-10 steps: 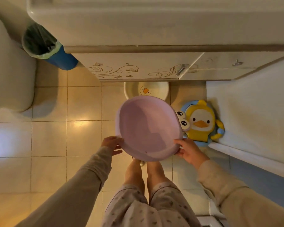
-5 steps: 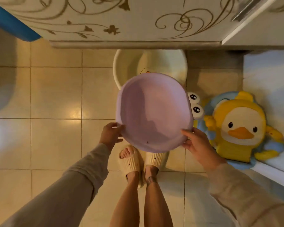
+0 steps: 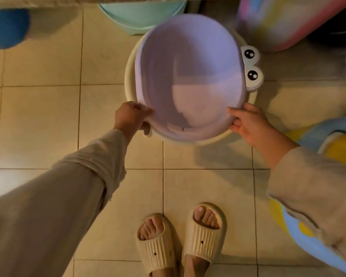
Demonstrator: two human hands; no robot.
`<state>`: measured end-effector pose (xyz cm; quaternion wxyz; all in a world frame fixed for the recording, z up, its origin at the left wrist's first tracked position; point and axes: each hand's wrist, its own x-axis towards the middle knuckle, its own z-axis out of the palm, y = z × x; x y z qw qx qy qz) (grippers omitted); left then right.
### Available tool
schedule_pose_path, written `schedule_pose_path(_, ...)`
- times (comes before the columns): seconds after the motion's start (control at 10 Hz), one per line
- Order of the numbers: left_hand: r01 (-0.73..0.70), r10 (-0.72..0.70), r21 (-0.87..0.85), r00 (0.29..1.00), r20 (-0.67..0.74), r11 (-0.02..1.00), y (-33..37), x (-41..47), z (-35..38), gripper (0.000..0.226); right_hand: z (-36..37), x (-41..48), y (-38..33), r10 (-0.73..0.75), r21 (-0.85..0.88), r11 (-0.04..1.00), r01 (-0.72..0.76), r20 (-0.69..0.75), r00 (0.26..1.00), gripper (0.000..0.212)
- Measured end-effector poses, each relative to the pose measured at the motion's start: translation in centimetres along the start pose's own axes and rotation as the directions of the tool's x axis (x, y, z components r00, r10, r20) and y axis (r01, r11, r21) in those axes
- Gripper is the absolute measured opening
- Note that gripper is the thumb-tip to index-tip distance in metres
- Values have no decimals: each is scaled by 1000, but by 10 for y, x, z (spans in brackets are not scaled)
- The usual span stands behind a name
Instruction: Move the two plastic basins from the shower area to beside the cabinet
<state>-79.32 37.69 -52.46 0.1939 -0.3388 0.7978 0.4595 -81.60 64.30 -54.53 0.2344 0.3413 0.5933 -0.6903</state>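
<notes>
The lilac oval plastic basin [image 3: 190,80] sits nested inside a cream round plastic basin [image 3: 129,80] with cartoon eyes on the tiled floor [image 3: 38,124]. The left hand [image 3: 130,116] and right hand [image 3: 248,121] each pinch its near rim. A teal plastic tub [image 3: 140,16] stands just behind.

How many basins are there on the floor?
3: a purple basin held by both hands, nested in a cream basin with cartoon eyes, and a teal basin under the cabinet edge behind. More may be hidden.
</notes>
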Motion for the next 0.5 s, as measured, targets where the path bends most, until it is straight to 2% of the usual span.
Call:
schedule_pose_path(0.1,6,-7,-21,999,-46,1000,-1,5,2,12,3,4,-3,29,-70,997,-31,-31,999,32)
schedule_pose_path(0.2,-4,4,3,996,-89,1000,4,2,3,15,8,2,-16,62,-236,968,-86,-109,992,49)
schedule_pose_path(0.3,-2,7,63,996,-85,998,10,-3,7,36,6,-10,-28,9,-376,923,-78,-182,983,35)
schedule_pose_path(0.4,-15,19,67,998,-67,998,16,-20,13,50,-7,-45,-38,26,-407,909,-87,-152,988,28)
schedule_pose_path(0.5,-49,52,22,990,-129,999,0,-45,13,39,-39,-101,-44,-44,-252,967,23,-77,996,9)
